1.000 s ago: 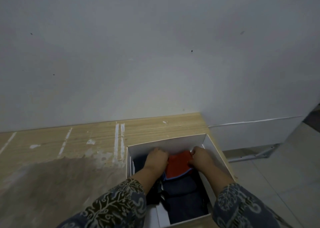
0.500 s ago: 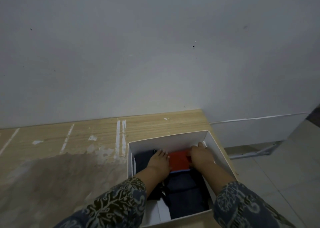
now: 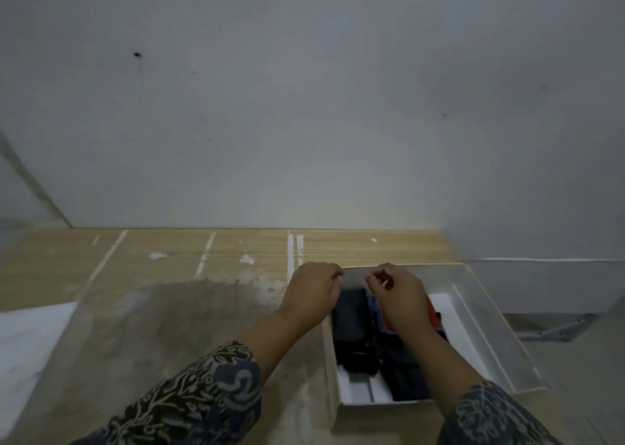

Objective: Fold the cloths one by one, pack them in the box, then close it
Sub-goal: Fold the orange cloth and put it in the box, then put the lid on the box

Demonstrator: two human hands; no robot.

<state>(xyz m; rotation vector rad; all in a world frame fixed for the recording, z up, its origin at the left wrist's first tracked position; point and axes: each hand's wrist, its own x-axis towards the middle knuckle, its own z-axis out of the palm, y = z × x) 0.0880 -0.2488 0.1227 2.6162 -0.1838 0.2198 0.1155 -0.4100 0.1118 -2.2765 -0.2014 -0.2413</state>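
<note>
wooden table (image 3: pixel 209 252) – open box (image 3: pixel 497 336) holds dark cloths (image 3: pixel 351 323); left hand (image 3: pixel 311 292), right hand (image 3: pixel 399 296) curled, grip unclear.

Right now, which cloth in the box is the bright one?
The orange-red cloth, peeking out beside the right hand; the other cloths are dark.

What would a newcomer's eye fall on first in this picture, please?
Probably the two bare hands, left hand and right hand, raised over the far edge of the open white cardboard box at the lower right. Next, the dark folded cloths packed inside, with an orange-red cloth peeking out beside the right wrist.
</note>
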